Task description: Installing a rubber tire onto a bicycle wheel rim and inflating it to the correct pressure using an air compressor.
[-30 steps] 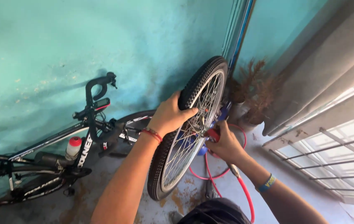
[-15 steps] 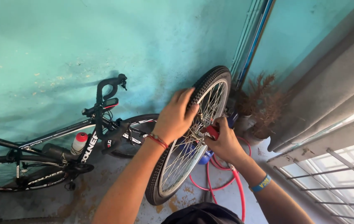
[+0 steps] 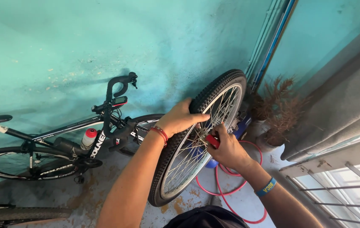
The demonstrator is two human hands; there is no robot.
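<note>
A bicycle wheel (image 3: 226, 86) with a black knobby tyre and silver spokes stands upright in front of me. My left hand (image 3: 180, 118), with a red band at the wrist, grips the tyre and rim on the left side near the top. My right hand (image 3: 226, 150), with a blue wristband, is closed around a small red tool (image 3: 212, 140) held against the spokes near the rim.
A black road bike (image 3: 70, 141) with a white bottle leans on the teal wall at the left. A red hose (image 3: 230, 190) coils on the floor behind the wheel. Dried plants in pots (image 3: 275, 116) stand by a grey curtain and barred window at right.
The view has shifted slightly, so the wheel and bike sit more to the right. Both hands keep their hold on the wheel and tool.
</note>
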